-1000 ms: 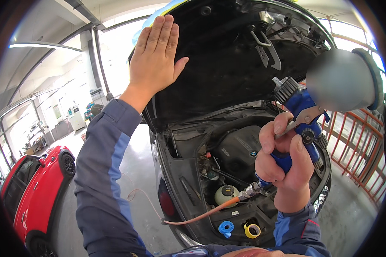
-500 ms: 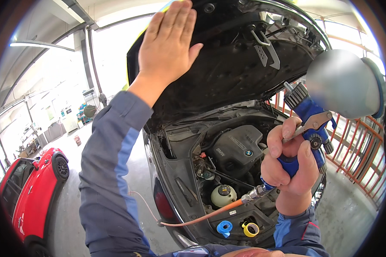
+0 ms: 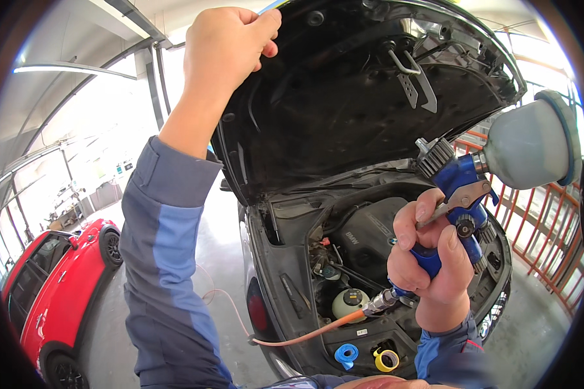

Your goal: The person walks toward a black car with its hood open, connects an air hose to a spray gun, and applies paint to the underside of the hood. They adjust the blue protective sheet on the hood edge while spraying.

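My right hand is closed around a blue spray gun, with fingers at its metal trigger. A translucent paint cup with a blue-grey lid sits on the gun, tilted toward the right. An orange air hose joins the gun's lower end by a metal coupling. My left hand is raised by the left edge of a propped-up black car hood. Its fingers are curled in and the thumb presses against them; whatever they may hold is hidden. A thin blue and yellow strip shows at the hood's edge behind this hand.
Below the hood lies the engine bay with a dark engine cover and a pale round reservoir. Blue tape and a yellow tape roll rest on its front panel. A red car stands left; an orange railing runs right.
My left hand has gone from flat with fingers stretched to curled, shifting slightly left. The spray gun stays in my right hand. The view has swung slightly left.
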Demonstrator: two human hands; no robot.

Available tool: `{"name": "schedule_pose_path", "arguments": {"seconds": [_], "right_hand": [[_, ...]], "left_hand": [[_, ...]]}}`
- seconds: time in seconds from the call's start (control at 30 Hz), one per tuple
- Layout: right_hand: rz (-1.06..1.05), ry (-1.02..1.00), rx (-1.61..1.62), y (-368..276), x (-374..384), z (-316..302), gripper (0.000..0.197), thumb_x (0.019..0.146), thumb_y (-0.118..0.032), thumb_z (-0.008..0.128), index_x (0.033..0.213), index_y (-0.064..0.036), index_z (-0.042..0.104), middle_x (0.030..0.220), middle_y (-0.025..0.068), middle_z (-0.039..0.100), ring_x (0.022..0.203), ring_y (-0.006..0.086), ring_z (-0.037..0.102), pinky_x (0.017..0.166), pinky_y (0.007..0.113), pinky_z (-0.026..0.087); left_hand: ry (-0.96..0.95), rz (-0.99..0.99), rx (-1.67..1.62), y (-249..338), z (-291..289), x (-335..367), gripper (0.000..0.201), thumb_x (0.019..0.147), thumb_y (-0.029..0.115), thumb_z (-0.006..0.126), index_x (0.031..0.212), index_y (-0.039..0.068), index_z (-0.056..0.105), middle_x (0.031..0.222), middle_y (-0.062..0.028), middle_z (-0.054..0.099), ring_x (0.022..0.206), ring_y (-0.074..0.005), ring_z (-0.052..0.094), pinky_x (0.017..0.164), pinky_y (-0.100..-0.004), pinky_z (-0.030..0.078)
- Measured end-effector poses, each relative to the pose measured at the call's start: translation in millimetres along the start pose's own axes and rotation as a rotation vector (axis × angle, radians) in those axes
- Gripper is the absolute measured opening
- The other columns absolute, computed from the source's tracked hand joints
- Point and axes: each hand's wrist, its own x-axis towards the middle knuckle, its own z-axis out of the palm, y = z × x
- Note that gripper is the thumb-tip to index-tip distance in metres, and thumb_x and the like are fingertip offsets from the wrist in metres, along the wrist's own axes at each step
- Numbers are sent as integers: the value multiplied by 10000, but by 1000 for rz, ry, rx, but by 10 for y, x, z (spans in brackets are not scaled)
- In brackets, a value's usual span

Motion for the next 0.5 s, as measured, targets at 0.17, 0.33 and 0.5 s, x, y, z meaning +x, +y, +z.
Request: {"name": "schedule_pose_path", "arguments": {"seconds": [0.17,0.33,0.5], "right_hand": [[-12,-15,19,8,3,-53,392,982,-407,527,1136,-87,360,950,102,476,388,56,370,362,241,318],[-15,-60,53,62,77,-80,397,977,-402,539,1138,-84,363,952,108,478,389,59,371,363,241,317],[-7,-70,91,117,65,-99,407,975,-397,543,1152,-76,367,957,113,482,388,63,374,360,242,318]], "left_hand": [[11,20,-61,34,88,59,396,882,394,636,824,15,735,715,-49,713,534,-92,602,626,-230,485],[20,15,-113,-47,56,18,391,880,376,636,850,-2,736,736,-66,721,565,-101,638,639,-229,495],[-27,-19,-97,154,25,-5,388,888,339,632,878,-38,724,790,-117,721,644,-142,675,667,-259,522]]}}
